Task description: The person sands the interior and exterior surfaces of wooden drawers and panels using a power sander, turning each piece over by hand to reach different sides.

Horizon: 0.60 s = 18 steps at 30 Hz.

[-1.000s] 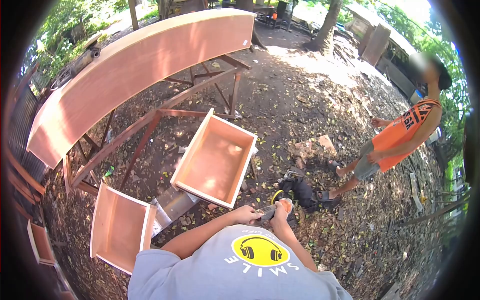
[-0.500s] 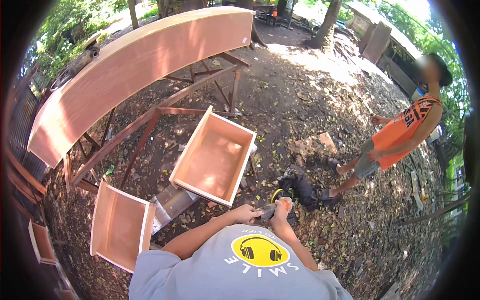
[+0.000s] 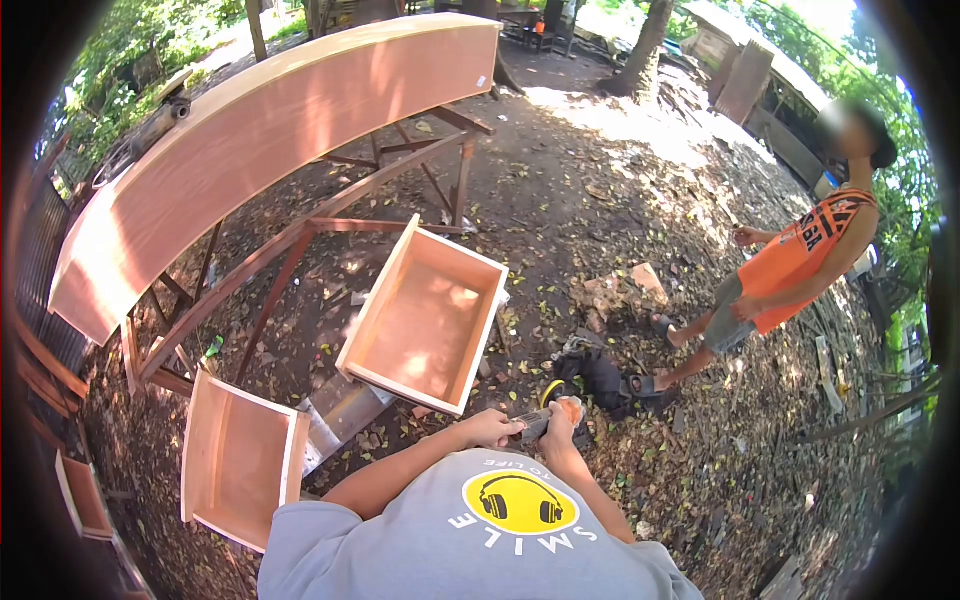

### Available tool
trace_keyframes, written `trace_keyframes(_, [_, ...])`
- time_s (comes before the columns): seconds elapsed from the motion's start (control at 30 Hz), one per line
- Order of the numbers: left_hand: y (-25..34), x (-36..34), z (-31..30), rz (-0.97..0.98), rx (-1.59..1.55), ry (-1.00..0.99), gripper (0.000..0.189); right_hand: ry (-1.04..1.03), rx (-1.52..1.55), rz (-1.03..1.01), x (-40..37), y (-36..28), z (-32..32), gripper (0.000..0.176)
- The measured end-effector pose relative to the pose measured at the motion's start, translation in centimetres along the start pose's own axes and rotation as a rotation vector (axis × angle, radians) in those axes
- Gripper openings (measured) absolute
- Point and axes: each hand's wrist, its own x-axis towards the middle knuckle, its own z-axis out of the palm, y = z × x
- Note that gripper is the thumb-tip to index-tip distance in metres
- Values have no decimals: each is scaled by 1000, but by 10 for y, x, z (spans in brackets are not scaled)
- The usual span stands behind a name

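Observation:
In front of my shirt, both hands are closed around a hand-held power tool (image 3: 531, 423) that looks like an angle grinder, with a grey body and a yellow-edged round disc (image 3: 552, 392) at its far side. My left hand (image 3: 489, 429) grips the grey body from the left. My right hand (image 3: 559, 425) holds it from the right, beside an orange-tinted part (image 3: 572, 408). Just beyond my left hand, an open wooden drawer (image 3: 425, 318) with pale edges rests tilted on a support. The tool does not touch the drawer.
A second drawer (image 3: 240, 455) stands at lower left, beside a worn board (image 3: 345, 420). A long curved wooden panel (image 3: 280, 140) lies on a trestle frame (image 3: 300, 225). A person in an orange top (image 3: 800, 260) stands at right, near a dark bundle (image 3: 605, 380) on leaf-littered ground.
The view has shifted slightly, moving the panel and drawers a little left. The person at right has shifted posture slightly. Both my hands keep their hold on the tool.

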Motion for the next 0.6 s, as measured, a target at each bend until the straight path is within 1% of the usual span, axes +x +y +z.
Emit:
trace_keyframes(0.13, [2, -3, -2, 1, 4, -9, 50, -18, 6, 13, -4, 0, 0, 26])
trace_keyframes(0.23, [4, -5, -4, 3, -3, -23, 50, 26, 74, 54, -19, -6, 6, 23])
trace_keyframes(0.37, [6, -7, -5, 5, 0, -33, 50, 56, 75, 56, -21, -7, 8, 25])
trace_keyframes(0.43, [6, -6, -5, 9, 10, -35, 50, 68, 79, 68, -12, -2, 2, 25])
trace_keyframes(0.5, [4, -4, -5, 11, 24, -33, 50, 51, 75, 3, 22, 19, -13, 23])
trace_keyframes(0.53, [3, -2, -5, 11, 33, -31, 50, 44, 72, -29, 25, 22, -15, 21])
trace_keyframes(0.6, [2, -3, -3, 13, 43, -36, 51, 11, 93, 22, 15, 16, -17, 19])
